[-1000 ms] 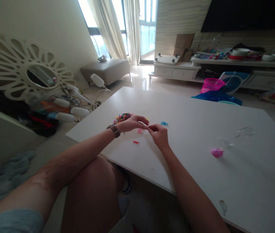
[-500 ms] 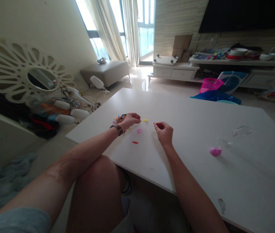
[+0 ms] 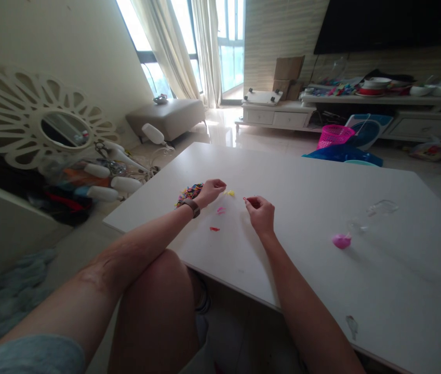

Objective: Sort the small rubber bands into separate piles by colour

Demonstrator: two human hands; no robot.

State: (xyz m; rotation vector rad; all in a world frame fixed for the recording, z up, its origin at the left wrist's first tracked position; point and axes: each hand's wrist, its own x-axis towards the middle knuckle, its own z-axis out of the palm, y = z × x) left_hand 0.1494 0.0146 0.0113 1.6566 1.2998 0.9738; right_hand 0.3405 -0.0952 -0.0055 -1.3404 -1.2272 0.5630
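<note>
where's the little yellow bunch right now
In the head view, the yellow bunch is on the white table between the left hand and right hand, nearer the left, just beyond the pink bunch.

No legible lettering, labels, brands, numbers or signs, any small print perhaps lost in the blur.
</note>
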